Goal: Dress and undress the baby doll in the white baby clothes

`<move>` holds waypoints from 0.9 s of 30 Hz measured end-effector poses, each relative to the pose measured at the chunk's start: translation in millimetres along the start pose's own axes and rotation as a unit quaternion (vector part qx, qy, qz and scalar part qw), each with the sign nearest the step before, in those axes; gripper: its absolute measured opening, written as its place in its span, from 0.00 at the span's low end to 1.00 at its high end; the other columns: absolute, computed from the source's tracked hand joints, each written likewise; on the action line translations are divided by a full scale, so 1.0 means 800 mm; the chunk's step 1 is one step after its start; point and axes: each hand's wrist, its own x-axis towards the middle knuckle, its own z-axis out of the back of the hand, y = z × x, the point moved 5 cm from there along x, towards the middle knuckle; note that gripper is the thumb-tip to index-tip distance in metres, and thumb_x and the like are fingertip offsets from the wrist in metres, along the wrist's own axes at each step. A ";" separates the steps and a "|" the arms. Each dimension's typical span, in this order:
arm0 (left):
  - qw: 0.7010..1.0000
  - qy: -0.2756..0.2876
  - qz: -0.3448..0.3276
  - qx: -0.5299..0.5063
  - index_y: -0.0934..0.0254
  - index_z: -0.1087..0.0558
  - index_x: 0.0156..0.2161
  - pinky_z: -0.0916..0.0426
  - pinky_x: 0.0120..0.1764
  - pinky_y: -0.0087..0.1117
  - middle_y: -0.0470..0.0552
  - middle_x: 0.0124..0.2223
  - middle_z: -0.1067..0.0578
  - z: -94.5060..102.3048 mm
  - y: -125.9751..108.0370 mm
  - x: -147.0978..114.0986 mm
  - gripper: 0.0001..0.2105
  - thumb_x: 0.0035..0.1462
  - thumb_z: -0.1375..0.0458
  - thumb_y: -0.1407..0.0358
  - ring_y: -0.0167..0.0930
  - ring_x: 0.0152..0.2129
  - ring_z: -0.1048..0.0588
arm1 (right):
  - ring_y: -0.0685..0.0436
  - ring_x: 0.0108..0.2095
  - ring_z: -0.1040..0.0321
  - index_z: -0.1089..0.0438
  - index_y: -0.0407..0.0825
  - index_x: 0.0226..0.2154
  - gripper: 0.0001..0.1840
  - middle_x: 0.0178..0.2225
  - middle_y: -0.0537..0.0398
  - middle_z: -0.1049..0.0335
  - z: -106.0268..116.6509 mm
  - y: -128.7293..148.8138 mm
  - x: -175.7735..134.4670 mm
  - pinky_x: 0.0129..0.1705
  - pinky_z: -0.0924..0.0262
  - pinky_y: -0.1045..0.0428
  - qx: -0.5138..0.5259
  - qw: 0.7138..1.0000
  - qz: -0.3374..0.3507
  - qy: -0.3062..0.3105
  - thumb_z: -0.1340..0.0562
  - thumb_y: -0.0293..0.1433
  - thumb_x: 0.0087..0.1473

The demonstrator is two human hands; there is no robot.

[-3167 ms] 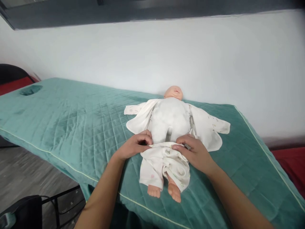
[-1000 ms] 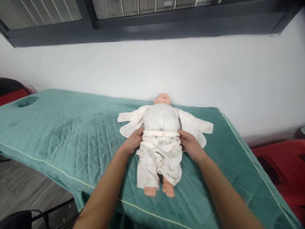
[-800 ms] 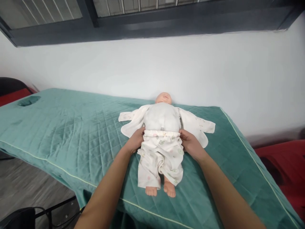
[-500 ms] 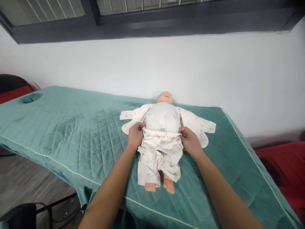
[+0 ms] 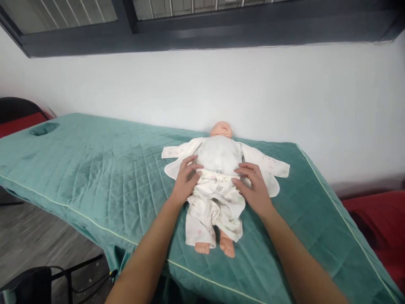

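Observation:
A baby doll (image 5: 221, 129) lies on its back, head toward the wall and bare feet toward me. Its white printed pants (image 5: 215, 198) reach up to the waist, with the gathered waistband across the belly. An open white jacket (image 5: 264, 162) spreads out under it, sleeves stretched to both sides. My left hand (image 5: 186, 179) rests at the left side of the waistband, fingers apart. On the other side, my right hand (image 5: 253, 185) touches the waistband with its fingers spread. Neither hand grips the cloth.
The doll lies on a green quilted bed cover (image 5: 126, 169) with a face hole (image 5: 44, 128) at the far left. Behind the bed runs a white wall (image 5: 202, 88) under a dark window frame (image 5: 221, 29). Red seats (image 5: 376, 219) stand at the right; a black object with cables (image 5: 28, 285) is lower left.
Both hands have let go of the pants' waistband edges and opened their fingers. They now lie against the sides of the waist. The view has shifted slightly.

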 end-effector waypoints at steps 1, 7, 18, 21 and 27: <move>0.999 0.030 -0.015 0.021 0.60 0.25 0.42 0.41 0.62 0.43 0.55 0.63 0.36 -0.002 -0.005 0.000 0.09 0.59 0.42 0.60 0.38 0.60 0.37 | 0.38 0.54 0.39 0.29 0.54 0.42 0.12 0.53 0.48 0.40 -0.002 0.004 0.000 0.55 0.41 0.41 -0.018 1.000 0.005 0.021 0.37 0.40 0.57; 0.988 0.123 -0.048 0.080 0.62 0.28 0.37 0.45 0.63 0.45 0.58 0.62 0.35 -0.010 -0.025 0.000 0.07 0.59 0.42 0.60 0.39 0.61 0.39 | 0.34 0.58 0.45 0.32 0.53 0.33 0.14 0.56 0.47 0.42 -0.010 0.014 0.002 0.59 0.47 0.38 -0.095 0.991 0.016 0.093 0.35 0.45 0.53; 0.990 0.043 0.128 -0.029 0.63 0.36 0.30 0.36 0.35 0.29 0.44 0.28 0.30 -0.025 0.002 0.087 0.08 0.56 0.42 0.63 0.28 0.28 0.32 | 0.45 0.26 0.42 0.39 0.53 0.28 0.15 0.22 0.60 0.39 -0.009 -0.027 0.076 0.33 0.45 0.50 -0.073 0.984 -0.161 -0.012 0.38 0.46 0.52; 0.967 0.053 0.185 -0.167 0.63 0.35 0.30 0.39 0.31 0.26 0.43 0.26 0.33 -0.032 0.038 0.091 0.11 0.53 0.39 0.60 0.25 0.25 0.35 | 0.46 0.26 0.40 0.37 0.52 0.27 0.20 0.23 0.59 0.35 -0.012 -0.045 0.075 0.31 0.43 0.51 0.036 0.977 -0.209 -0.015 0.37 0.51 0.49; 0.947 0.129 0.192 -0.224 0.64 0.30 0.35 0.39 0.33 0.26 0.43 0.29 0.32 -0.014 0.059 0.074 0.12 0.51 0.37 0.58 0.25 0.27 0.34 | 0.49 0.24 0.40 0.32 0.50 0.29 0.21 0.24 0.58 0.32 0.001 -0.065 0.051 0.26 0.45 0.53 0.101 0.950 -0.289 0.067 0.34 0.50 0.45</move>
